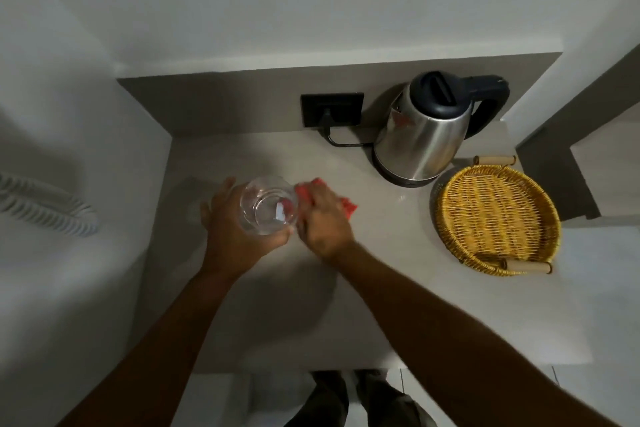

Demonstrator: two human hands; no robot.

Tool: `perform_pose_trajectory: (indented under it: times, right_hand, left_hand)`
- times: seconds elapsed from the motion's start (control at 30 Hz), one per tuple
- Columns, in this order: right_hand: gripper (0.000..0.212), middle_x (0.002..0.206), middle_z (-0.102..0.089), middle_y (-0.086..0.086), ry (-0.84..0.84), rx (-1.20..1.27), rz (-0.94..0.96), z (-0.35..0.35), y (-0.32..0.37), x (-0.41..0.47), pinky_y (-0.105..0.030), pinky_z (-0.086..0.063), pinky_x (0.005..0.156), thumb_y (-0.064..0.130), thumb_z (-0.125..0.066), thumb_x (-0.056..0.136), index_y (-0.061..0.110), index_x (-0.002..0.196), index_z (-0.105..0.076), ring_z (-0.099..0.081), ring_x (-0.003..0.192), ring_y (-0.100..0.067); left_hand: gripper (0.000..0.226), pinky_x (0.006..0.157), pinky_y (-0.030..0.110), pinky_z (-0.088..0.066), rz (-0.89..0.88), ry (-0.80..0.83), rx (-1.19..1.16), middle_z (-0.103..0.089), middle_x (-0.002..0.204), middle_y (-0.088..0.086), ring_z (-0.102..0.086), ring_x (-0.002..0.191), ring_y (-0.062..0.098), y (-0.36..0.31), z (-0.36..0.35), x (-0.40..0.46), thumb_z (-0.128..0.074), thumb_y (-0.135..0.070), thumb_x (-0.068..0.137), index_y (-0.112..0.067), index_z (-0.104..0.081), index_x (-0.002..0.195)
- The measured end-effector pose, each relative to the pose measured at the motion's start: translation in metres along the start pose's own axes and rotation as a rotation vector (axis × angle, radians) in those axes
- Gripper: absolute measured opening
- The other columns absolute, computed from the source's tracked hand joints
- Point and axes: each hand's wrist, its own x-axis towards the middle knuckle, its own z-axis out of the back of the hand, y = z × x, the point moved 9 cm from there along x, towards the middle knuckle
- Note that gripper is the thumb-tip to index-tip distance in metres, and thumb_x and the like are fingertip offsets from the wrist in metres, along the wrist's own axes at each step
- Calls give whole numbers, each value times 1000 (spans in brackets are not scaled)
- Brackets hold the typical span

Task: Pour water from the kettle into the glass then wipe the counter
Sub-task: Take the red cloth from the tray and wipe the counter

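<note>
My left hand (pixel 232 229) grips a clear glass (pixel 268 204) with water in it, held just above the beige counter (pixel 381 288) near its middle. Right beside the glass, my right hand (pixel 323 218) presses a red cloth (pixel 348 206) flat on the counter; most of the cloth is hidden under the hand. The steel kettle (pixel 424 135) with a black lid and handle stands upright on its base at the back right, apart from both hands.
A round yellow wicker tray (pixel 497 218) with wooden handles sits at the right. A black wall socket (pixel 331 109) with the kettle's plug and cord is on the back wall. The counter's front edge runs near my legs.
</note>
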Motion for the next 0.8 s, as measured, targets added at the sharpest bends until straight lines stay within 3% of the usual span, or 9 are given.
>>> perform_pose_trajectory:
  times: [0.17,0.3,0.4,0.5,0.67,0.8]
  right_hand:
    - [47,147,-41,-8,-178,-36,-177,49,-93,-78,-45,-26,113,43,-45,98,27,142,-43,-31,138,-28]
    - [51,156,-30,-6,-63,36,-150,2,-53,-159,-45,-10,115,38,-51,96,37,145,-37,-19,144,-29]
    - [50,150,-40,-12,-33,75,78,-20,4,-128,-46,-16,115,32,-56,92,28,140,-46,-28,141,-34]
    - [51,140,-49,-22,-33,46,66,-10,13,-48,-53,-30,109,26,-59,91,6,137,-50,-37,135,-41]
    - [49,142,-45,-15,-120,1,-107,28,-60,-32,-47,-26,112,33,-54,93,18,139,-48,-34,135,-35]
    - [50,144,-42,-8,-131,-17,-212,41,-98,-72,-49,-30,110,43,-48,96,26,142,-41,-34,135,-28]
  left_hand:
    - [94,111,73,-23,-22,17,0,-56,136,18,-51,129,39,-9,-5,-6,-69,-67,38,-54,-19,117]
    - [96,108,74,-26,-15,14,-27,-60,130,14,-52,127,38,-11,-7,-7,-78,-59,37,-53,-24,116]
    - [100,109,73,-26,-31,-2,-18,-60,130,12,-52,127,35,-7,-9,-6,-88,-54,38,-52,-27,117]
    - [104,110,71,-26,-26,-9,10,-60,133,12,-52,128,35,-3,-12,-5,-98,-48,40,-49,-30,119]
    - [97,111,70,-24,6,22,-34,-59,133,13,-50,129,35,-10,-34,-10,-91,-48,39,-46,-35,118]
    - [83,113,57,-22,-37,117,-100,-60,127,-3,-52,124,23,-25,-71,-14,-94,-41,44,-38,-51,115]
